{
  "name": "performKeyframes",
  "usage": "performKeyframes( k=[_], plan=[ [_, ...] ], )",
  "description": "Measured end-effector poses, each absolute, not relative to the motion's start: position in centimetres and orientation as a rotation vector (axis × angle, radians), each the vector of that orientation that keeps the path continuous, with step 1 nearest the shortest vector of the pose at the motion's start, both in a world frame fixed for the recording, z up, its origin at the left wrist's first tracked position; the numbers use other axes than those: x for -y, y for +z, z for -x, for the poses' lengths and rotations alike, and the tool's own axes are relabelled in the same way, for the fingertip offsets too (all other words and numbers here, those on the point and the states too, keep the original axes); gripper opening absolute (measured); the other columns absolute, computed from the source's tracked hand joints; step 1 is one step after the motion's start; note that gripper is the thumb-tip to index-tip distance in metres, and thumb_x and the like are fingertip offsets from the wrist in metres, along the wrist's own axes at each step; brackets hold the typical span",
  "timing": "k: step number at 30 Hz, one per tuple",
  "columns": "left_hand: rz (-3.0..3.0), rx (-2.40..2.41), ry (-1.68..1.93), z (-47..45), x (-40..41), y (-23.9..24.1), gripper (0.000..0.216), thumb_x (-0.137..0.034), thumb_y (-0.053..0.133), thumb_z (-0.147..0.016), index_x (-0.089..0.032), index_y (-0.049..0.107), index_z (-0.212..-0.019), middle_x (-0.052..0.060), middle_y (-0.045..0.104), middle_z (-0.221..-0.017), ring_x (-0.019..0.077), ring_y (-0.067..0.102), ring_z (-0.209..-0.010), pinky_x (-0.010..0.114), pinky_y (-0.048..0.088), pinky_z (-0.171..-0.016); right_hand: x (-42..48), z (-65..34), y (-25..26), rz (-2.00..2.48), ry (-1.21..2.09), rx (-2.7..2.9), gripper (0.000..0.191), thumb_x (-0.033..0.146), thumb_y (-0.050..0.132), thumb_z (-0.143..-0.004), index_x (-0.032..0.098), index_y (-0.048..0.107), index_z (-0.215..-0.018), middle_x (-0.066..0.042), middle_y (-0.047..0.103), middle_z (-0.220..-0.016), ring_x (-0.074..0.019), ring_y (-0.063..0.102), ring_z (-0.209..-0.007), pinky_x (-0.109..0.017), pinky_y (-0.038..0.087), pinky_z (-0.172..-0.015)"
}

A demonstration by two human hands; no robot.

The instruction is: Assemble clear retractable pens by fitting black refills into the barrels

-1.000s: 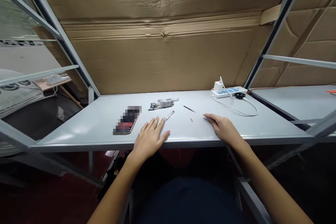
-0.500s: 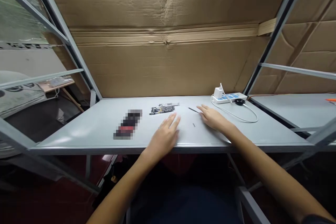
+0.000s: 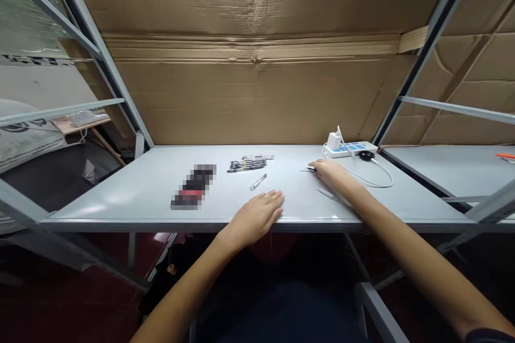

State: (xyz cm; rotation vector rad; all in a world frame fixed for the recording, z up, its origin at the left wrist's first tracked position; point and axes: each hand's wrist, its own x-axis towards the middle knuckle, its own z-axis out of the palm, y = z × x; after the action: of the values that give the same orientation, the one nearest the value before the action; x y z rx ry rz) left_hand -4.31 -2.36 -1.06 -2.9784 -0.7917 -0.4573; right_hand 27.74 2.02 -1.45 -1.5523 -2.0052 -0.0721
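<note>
Grey table edge (image 3: pixel 120 223), left hand (image 3: pixel 255 217) touching

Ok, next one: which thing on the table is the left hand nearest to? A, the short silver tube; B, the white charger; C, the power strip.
A: the left hand rests at the front edge of the table, with its fingers just short of the short silver tube.
</note>
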Motion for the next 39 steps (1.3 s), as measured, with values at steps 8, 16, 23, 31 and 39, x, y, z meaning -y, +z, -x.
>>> performKeyframes(
  k=[8,16,23,31,39],
  plan=[
    [2.755,0.659,-0.623,5.6,3.5,-2.1,0.041,-0.042,0.047,-0.107,-0.018,0.063,-0.138,0.01,0.067,-0.141,0.0296,0.065,-0.129,0.047,0.055,-0.106,4.4,-27.5,1.1,1.401,-0.03,1.732,0.028,0.044,0.055,-0.101,0.022,0.07,-0.11,-0.011,0.073,-0.115,-0.025,0.073,-0.099,-0.04,0.062,-0.085],
    [2.673,0.417,-0.958,5.6,3.8,-4.1,0.029,-0.018,0.046,-0.107,-0.012,0.07,-0.122,0.011,0.077,-0.121,0.0214,0.075,-0.113,0.036,0.06,-0.102,8.5,-20.1,-1.0,1.157,0.677,1.602,0.027,0.049,0.074,-0.089,0.022,0.075,-0.096,-0.008,0.078,-0.097,-0.0237,0.075,-0.089,-0.034,0.062,-0.076],
    [3.123,0.867,-1.374,5.8,4.4,-2.4,0.025,-0.023,0.056,-0.102,-0.022,0.079,-0.112,0.004,0.08,-0.113,0.022,0.078,-0.103,0.035,0.062,-0.097,8.5,-20.2,-2.0,1.116,0.748,1.539,0.027,0.047,0.076,-0.088,0.021,0.078,-0.095,-0.009,0.08,-0.097,-0.025,0.077,-0.09,-0.035,0.064,-0.076],
    [3.201,1.643,-2.37,4.8,5.6,-0.2,0.014,-0.028,0.087,-0.076,-0.018,0.08,-0.083,0.006,0.081,-0.084,0.0212,0.078,-0.081,0.031,0.063,-0.081,10.8,-18.3,-2.3,0.91,0.63,1.498,0.007,0.027,0.078,-0.088,0.028,0.081,-0.094,-0.004,0.083,-0.094,-0.0243,0.08,-0.09,-0.036,0.068,-0.079],
    [3.238,1.691,-2.658,4.6,5.9,-0.4,0.021,-0.025,0.093,-0.068,-0.017,0.078,-0.079,0.003,0.08,-0.081,0.0162,0.075,-0.078,0.027,0.061,-0.08,11.2,-17.3,-2.2,0.884,0.549,1.619,0.01,0.024,0.075,-0.091,0.028,0.081,-0.098,-0.004,0.083,-0.098,-0.0241,0.08,-0.092,-0.036,0.067,-0.083]
  ],
)
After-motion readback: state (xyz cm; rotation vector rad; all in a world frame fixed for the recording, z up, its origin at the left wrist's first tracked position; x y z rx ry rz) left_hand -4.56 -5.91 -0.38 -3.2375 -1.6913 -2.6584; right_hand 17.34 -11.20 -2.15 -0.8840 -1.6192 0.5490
